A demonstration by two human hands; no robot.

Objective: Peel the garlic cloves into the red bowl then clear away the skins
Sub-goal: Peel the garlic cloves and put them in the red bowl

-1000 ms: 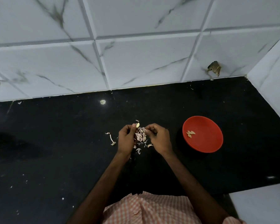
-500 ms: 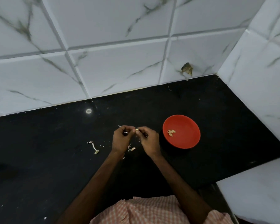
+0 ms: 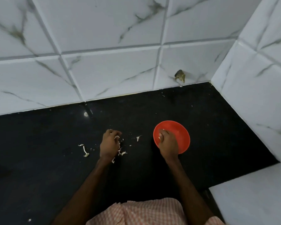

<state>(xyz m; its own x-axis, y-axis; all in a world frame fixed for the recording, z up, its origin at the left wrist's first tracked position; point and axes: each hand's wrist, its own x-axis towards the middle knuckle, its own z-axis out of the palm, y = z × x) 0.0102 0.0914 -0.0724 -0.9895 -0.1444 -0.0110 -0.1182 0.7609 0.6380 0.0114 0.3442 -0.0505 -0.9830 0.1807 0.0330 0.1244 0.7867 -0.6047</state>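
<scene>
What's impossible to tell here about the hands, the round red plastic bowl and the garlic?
Head view:
Contents of the round red bowl: covered by the right hand.
Whether the right hand holds a clove: its curled fingers hide that.
What the left hand holds: pale bits, too small.
Olive lump on the white tiled wall: blurred.

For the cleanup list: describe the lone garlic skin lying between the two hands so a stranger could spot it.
On the black counter below the white tiled wall, find the red bowl. Just left of its rim lies one pale garlic skin with a thin pointed tail. Unlike the scraps clustered by the left hand, it lies alone on bare counter.
</scene>
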